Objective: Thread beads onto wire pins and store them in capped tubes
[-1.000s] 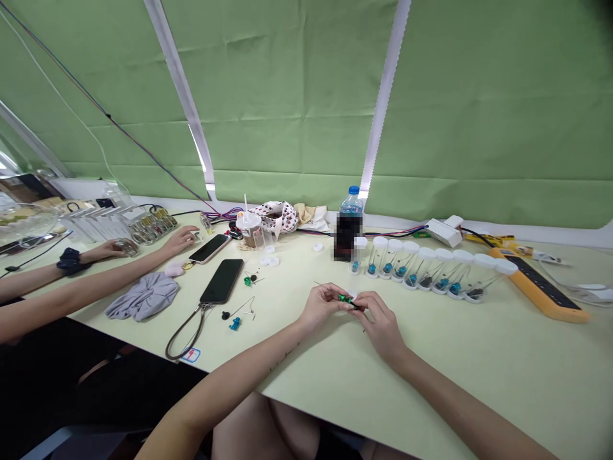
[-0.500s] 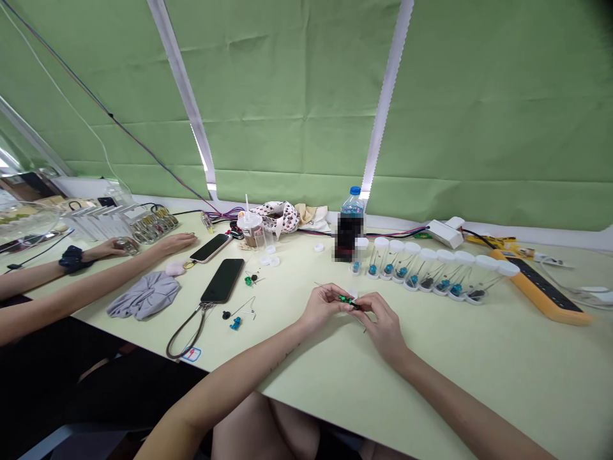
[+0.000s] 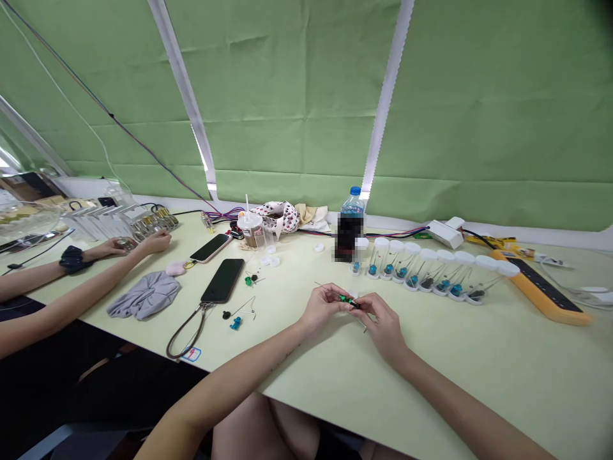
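Observation:
My left hand [image 3: 322,311] and my right hand [image 3: 383,324] meet above the middle of the table, fingers closed in a pinch. Between their fingertips is a small shiny green part [image 3: 343,298], gripped by the left hand. A black piece [image 3: 354,305] sits at the right fingertips, against the green part. Thin metal rods stick out on both sides of the hands. Fingers hide how the pieces join. To the left lie a blue part [image 3: 235,323], a black knob [image 3: 227,315] with bent wires, and another green part [image 3: 248,281].
Behind my hands stands a row of clear white-capped vials [image 3: 414,275] with blue and dark parts inside. Nearby are a bottle [image 3: 353,207], an orange power strip [image 3: 548,291], a black phone [image 3: 223,281] with a strap, and a grey scrunchie [image 3: 146,295]. A co-worker's hands [image 3: 154,243] are at left.
The co-worker's nearer hand has moved left, toward the glass items, and its fingers have curled. My hands stay in nearly the same place, holding the green part and black piece.

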A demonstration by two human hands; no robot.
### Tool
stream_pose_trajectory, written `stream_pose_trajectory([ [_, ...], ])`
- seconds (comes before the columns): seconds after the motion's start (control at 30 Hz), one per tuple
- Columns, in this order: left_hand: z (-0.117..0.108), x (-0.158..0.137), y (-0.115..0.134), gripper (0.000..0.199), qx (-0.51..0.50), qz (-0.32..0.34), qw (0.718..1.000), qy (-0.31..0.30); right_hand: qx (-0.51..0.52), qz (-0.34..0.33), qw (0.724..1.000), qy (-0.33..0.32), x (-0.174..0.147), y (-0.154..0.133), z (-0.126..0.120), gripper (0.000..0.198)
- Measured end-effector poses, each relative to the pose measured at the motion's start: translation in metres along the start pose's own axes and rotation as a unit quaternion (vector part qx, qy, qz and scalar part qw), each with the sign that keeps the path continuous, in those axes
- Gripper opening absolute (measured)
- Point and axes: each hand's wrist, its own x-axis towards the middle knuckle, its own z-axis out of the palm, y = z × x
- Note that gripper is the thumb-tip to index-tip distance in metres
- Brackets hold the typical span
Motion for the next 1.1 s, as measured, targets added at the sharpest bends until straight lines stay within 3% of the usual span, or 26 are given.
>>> stream_pose_trajectory([
  [0.37,0.0043,-0.0025,0.0040,0.029,0.005,0.010,1.000,-0.001,0.035,0.080,0.996,-0.010,-0.0012,0.0017,0.0006,0.020],
  [0.57,0.0048,-0.0040,0.0037,0.029,0.008,0.007,1.000,-0.001,0.048,0.091,0.995,-0.010,-0.0011,0.0046,0.0013,0.022],
  [0.8,0.0035,-0.0020,0.0030,0.031,-0.035,0.004,0.999,0.028,0.010,0.048,0.999,-0.018,-0.0003,0.0034,0.0012,0.026],
  [1.1,0.0032,-0.0009,0.0018,0.031,-0.044,0.013,0.999,0.026,-0.003,0.013,1.000,0.006,0.0027,-0.0027,0.0025,0.017],
])
